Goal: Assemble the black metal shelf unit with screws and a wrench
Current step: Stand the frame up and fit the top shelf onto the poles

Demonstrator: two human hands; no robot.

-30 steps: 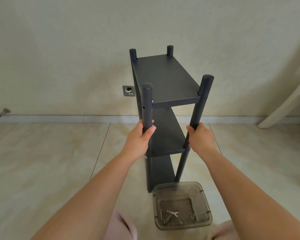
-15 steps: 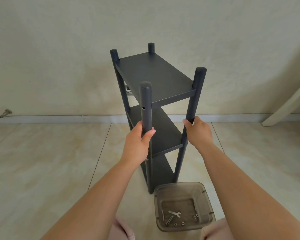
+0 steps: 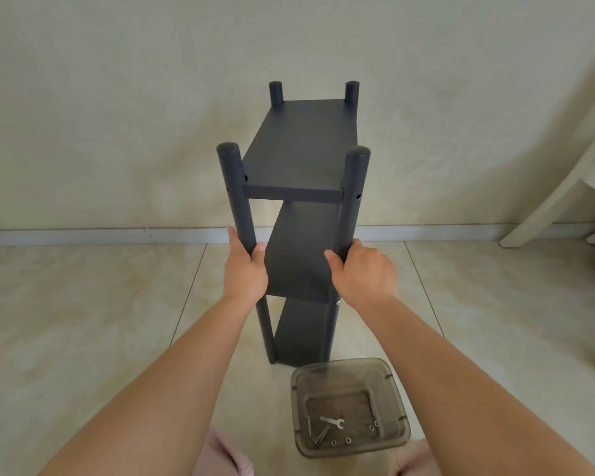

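Shelf unit (image 3: 299,159) stands upright, three shelves fitted; left hand (image 3: 244,269) and right hand (image 3: 361,273) wrap fingers round its near posts; wrench (image 3: 332,422) lies unused in the tray (image 3: 401,407) beside its foot; probably near completion.

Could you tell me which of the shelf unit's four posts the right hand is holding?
The near right post: the right hand grips it; the left hand holds the near left post.

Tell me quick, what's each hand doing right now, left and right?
Left hand: closed, gripping the near left post of the black shelf unit.
Right hand: closed, gripping the near right post.
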